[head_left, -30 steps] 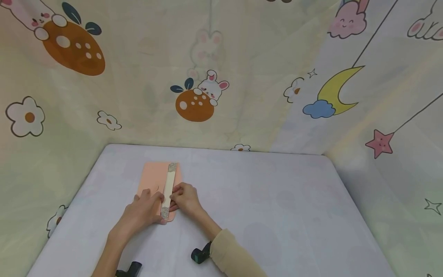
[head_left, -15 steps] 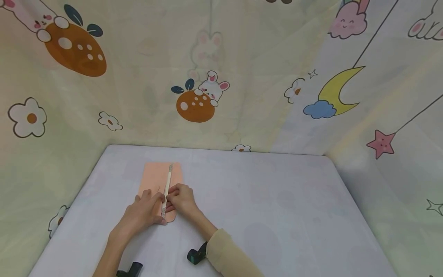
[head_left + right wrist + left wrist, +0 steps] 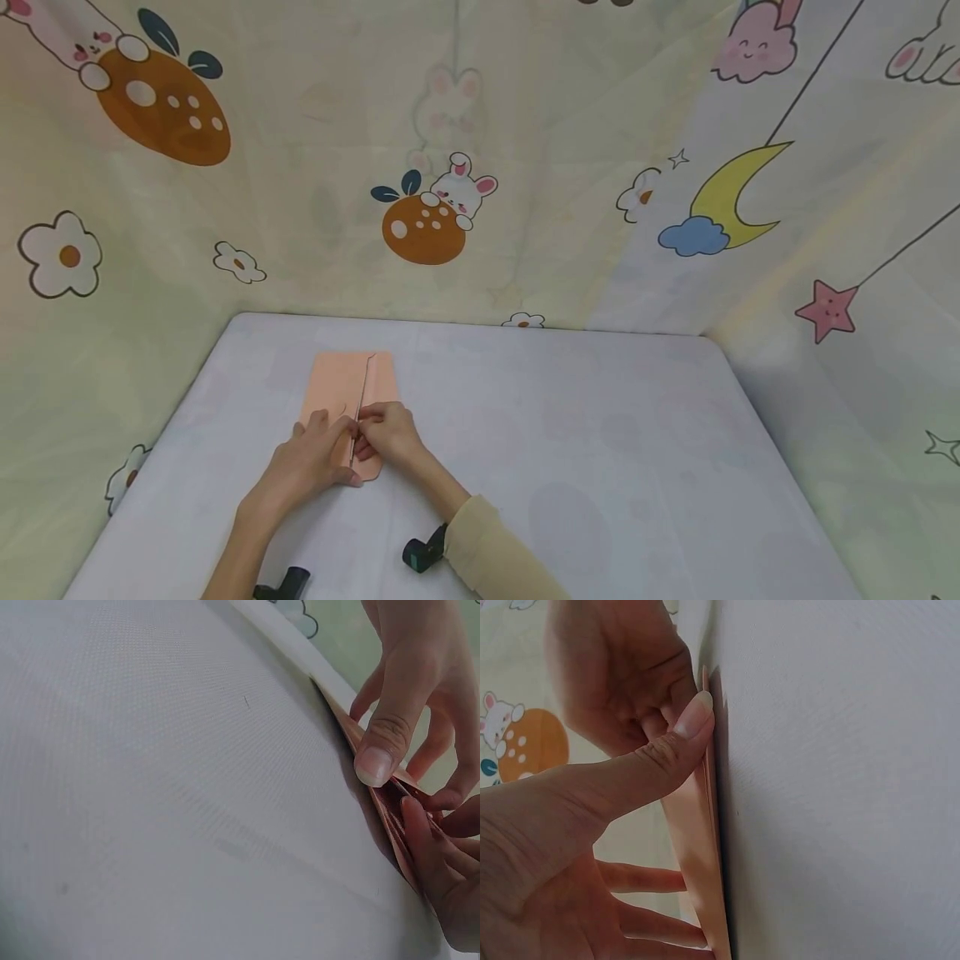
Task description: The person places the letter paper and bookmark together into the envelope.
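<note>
A peach paper envelope (image 3: 333,379) lies on the left of the table, its rounded flap (image 3: 384,379) spread to the right. My left hand (image 3: 307,462) grips its near part, thumb at the near edge and fingers over the top. At the mouth, my right hand (image 3: 392,433) pinches the edge of a card with curled fingers; nearly all of that card is hidden inside. In the right wrist view the envelope (image 3: 341,716) gapes beside my right hand (image 3: 454,892), showing a dark reddish inside. The left wrist view has my left thumb (image 3: 652,761) on the paper's edge.
A white tabletop (image 3: 600,433) extends to the right of the envelope. Black wrist-worn devices, one by the right sleeve (image 3: 423,552) and one below the left forearm (image 3: 288,583), sit near the front. Printed cloth (image 3: 555,208) hangs behind and at the sides.
The cream card with glittery ends has slid left into the envelope until its visible strip vanished. My right hand has moved slightly left with it, while the left hand stays in place.
</note>
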Tool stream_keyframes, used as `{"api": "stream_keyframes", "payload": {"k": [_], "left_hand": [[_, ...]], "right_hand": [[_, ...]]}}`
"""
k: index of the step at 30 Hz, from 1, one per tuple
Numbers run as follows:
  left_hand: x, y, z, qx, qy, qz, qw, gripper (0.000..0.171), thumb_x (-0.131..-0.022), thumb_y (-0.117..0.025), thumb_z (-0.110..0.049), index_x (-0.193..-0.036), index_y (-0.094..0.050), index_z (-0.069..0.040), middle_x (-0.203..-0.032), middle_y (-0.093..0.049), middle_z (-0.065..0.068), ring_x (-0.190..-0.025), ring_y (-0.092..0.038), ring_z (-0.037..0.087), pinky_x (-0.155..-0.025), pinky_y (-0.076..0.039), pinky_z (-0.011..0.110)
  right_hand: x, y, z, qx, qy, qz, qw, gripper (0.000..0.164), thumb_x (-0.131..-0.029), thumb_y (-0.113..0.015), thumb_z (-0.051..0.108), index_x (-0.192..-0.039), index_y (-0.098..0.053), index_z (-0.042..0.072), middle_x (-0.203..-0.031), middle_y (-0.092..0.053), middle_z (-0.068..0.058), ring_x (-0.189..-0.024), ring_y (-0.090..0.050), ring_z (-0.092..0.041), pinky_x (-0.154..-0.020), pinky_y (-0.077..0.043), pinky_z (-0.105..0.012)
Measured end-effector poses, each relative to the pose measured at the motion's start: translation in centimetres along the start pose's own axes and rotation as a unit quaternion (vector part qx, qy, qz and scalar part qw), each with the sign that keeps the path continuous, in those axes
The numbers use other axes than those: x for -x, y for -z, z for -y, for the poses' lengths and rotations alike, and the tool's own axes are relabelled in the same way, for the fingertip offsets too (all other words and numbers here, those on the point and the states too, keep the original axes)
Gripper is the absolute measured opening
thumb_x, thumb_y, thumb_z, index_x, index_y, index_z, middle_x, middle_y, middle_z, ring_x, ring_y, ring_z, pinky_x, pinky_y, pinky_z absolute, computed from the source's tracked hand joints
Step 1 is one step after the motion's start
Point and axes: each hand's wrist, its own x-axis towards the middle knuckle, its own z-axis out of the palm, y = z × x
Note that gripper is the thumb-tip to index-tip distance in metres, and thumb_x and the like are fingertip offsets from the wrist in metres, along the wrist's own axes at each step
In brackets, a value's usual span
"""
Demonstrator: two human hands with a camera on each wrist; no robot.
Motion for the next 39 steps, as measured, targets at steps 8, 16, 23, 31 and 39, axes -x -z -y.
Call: {"api": "stream_keyframes", "payload": {"k": [8,16,23,31,39], "left_hand": [[0.1,0.1,-0.1,-0.005,0.001,0.001,1.0000,0.068,-0.066,-0.094,-0.040,-0.122,-0.061,-0.017,-0.124,-0.052,0.023,-0.086,-0.052,0.037,-0.057,-0.047,0.046],[0.2,0.1,-0.4,-0.006,0.005,-0.002,1.0000,0.057,-0.067,-0.095,-0.038,-0.111,-0.062,-0.025,-0.113,-0.053,0.017,-0.083,-0.049,0.033,-0.056,-0.044,0.040],[0.3,-0.2,-0.2,-0.018,-0.004,0.004,0.9998,0.068,-0.070,-0.092,-0.042,-0.127,-0.063,-0.017,-0.130,-0.052,0.032,-0.096,-0.053,0.050,-0.060,-0.051,0.054],[0.5,-0.3,-0.2,-0.006,0.006,0.011,0.9999,0.084,-0.072,-0.091,-0.041,-0.139,-0.054,-0.005,-0.142,-0.046,0.041,-0.113,-0.049,0.068,-0.069,-0.052,0.064],[0.6,0.0,-0.3,-0.011,0.007,0.017,0.9998,0.089,-0.075,-0.088,-0.044,-0.142,-0.054,0.003,-0.145,-0.042,0.042,-0.122,-0.039,0.077,-0.078,-0.050,0.071]], "right_hand": [[0.2,0.2,0.3,0.037,-0.009,-0.003,0.999,0.028,-0.093,-0.056,-0.003,-0.117,-0.070,-0.005,-0.070,-0.071,-0.010,-0.046,-0.058,-0.011,-0.046,-0.052,-0.024],[0.6,1.0,0.5,0.240,0.136,-0.030,0.961,0.026,-0.094,-0.060,0.002,-0.115,-0.076,0.002,-0.100,-0.077,-0.006,-0.076,-0.061,-0.006,-0.064,-0.046,-0.017],[0.7,1.5,0.3,0.362,0.204,0.038,0.909,0.032,-0.094,-0.058,0.000,-0.121,-0.075,0.004,-0.139,-0.066,-0.011,-0.131,-0.061,-0.022,-0.108,-0.047,-0.030],[1.1,1.7,-0.1,0.460,0.226,0.088,0.854,0.036,-0.098,-0.055,0.003,-0.131,-0.069,0.006,-0.150,-0.056,-0.010,-0.144,-0.049,-0.023,-0.117,-0.037,-0.032],[2.3,1.9,-0.3,0.522,0.216,0.115,0.817,0.045,-0.100,-0.052,0.008,-0.145,-0.058,0.008,-0.159,-0.047,-0.004,-0.150,-0.040,-0.022,-0.122,-0.031,-0.034]]}}
